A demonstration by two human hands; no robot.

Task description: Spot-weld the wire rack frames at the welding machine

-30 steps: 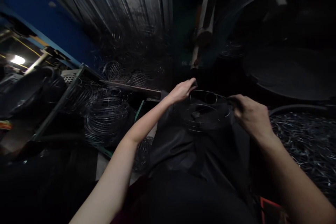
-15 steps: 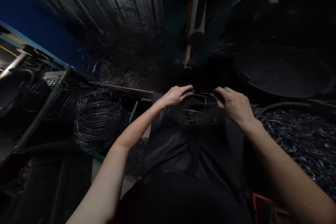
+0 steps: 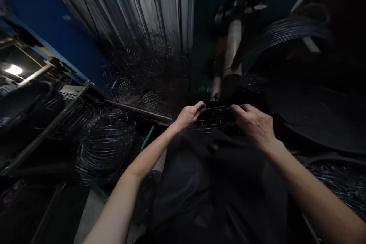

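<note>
1. Wire frame [image 3: 217, 117] spans between both hands, above the dark apron [image 3: 217, 183].
2. Left hand [image 3: 187, 116] and right hand [image 3: 253, 124] fingers pinch its opposite rims.
3. Finished-looking wire baskets [image 3: 107, 139] pile left of the fingers; this one seems unfinished.

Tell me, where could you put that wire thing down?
The dark apron on the lap, just below the wire frame held between the left hand and right hand, looks bare. The heap of wire frames on the left and the wire scraps on the right are crowded.
</note>
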